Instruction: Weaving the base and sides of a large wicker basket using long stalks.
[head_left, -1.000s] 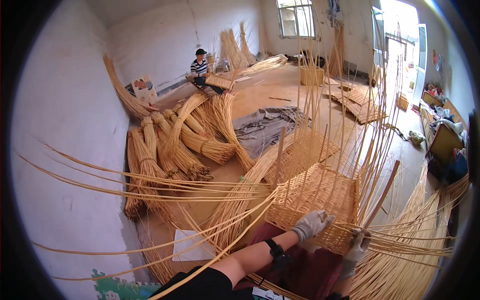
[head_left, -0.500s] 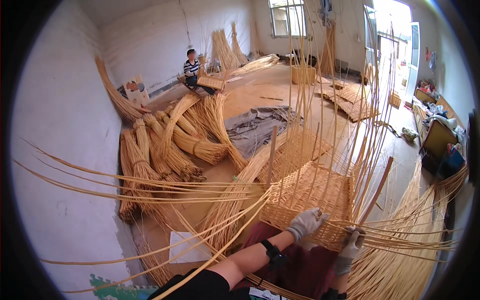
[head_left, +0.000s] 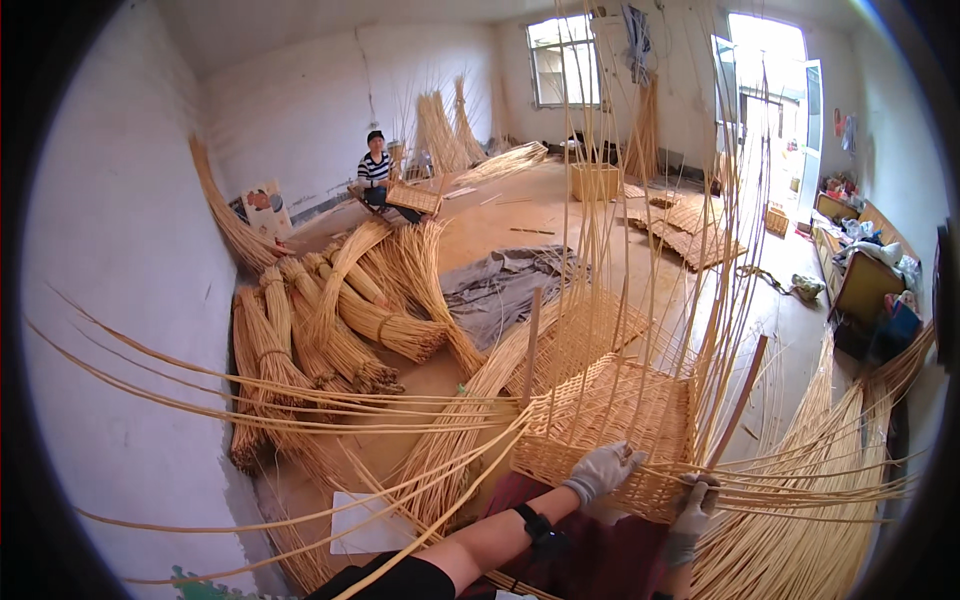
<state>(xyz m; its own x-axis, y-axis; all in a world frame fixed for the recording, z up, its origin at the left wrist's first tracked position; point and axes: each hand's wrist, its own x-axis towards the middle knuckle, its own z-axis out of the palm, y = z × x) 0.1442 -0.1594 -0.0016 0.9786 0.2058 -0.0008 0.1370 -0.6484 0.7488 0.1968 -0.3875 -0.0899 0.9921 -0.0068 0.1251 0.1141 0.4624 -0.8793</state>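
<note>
My left hand [head_left: 602,470], in a pale grey glove, is closed on a cane at the near wall of a partly woven wicker basket [head_left: 590,410]. My right hand [head_left: 692,515], gloved too, has its fingers wrapped round canes at the basket's near right corner, where several long rods [head_left: 800,485] reach out to the right. Tall canes [head_left: 625,320] rise from the basket's walls, and other long rods [head_left: 300,405] fan out leftward from its left corner. A wooden stick [head_left: 740,400] leans at its right side. A dark red surface [head_left: 625,565] lies below the basket.
Tied cane bundles [head_left: 380,325] and a grey cloth [head_left: 490,290] lie ahead. A person [head_left: 374,170] sits by the back wall with a woven tray [head_left: 415,200]. Woven mats [head_left: 690,240] lie back right, near an open door. Cluttered furniture [head_left: 862,280] lines the right wall; loose canes [head_left: 800,520] pile right.
The whole view has shifted, so the room sits lower and a little further left in the picture. My hands stay at the basket's near wall and corner. The seated person's head has turned.
</note>
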